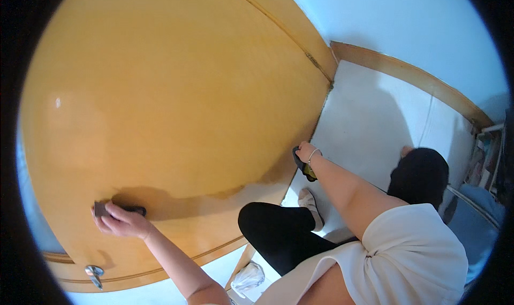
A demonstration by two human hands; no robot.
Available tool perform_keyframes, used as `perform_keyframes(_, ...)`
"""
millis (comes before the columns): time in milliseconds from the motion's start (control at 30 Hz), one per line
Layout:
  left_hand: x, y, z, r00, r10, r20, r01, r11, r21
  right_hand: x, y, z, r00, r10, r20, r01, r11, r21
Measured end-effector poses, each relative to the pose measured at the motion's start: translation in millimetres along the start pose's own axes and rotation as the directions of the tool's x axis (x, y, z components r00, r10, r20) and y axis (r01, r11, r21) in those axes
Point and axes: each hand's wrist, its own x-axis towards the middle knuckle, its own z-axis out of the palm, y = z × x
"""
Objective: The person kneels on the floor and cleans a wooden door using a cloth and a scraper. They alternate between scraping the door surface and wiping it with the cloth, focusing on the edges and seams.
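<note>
A broad wooden door (pixel 172 100) with a glossy yellow-brown finish fills the left and middle of the view. At its lower left, my left hand (pixel 122 222) grips a dark block-like object (pixel 100 209), which appears to be at the door's face. The fingers partly hide this object. My right hand (pixel 307 150), with a bracelet at the wrist, holds a dark object with a yellow-green part (pixel 308 171) near the door's bottom edge. That object is too small and covered to name. Below the left hand is a metal door handle (pixel 94 273).
White floor (pixel 361 108) meets a wooden baseboard (pixel 405 66) under a pale wall (pixel 401 20). My black-clad knees and a sandalled foot (pixel 310 204) are close to the door. A white plastic bag (pixel 249 277) lies at the bottom. A blue item (pixel 474 216) and a cluttered rack (pixel 484 156) stand at right.
</note>
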Motion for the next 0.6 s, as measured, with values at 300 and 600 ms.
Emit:
perform_keyframes(300,-1.2,20.0,1.0,0.999,0.003,0.035,0.009,0.946,-0.325,-70.8,48.4,-45.5,0.985,-0.163,-0.058,0.168,0.824,0.542)
perform_keyframes(600,-81.4,137.4,-38.6,0.608,-0.346,0.715,0.775,0.06,-0.629,-142.8,0.3,-88.6,0.891,-0.025,-0.454,-0.019,0.995,-0.093)
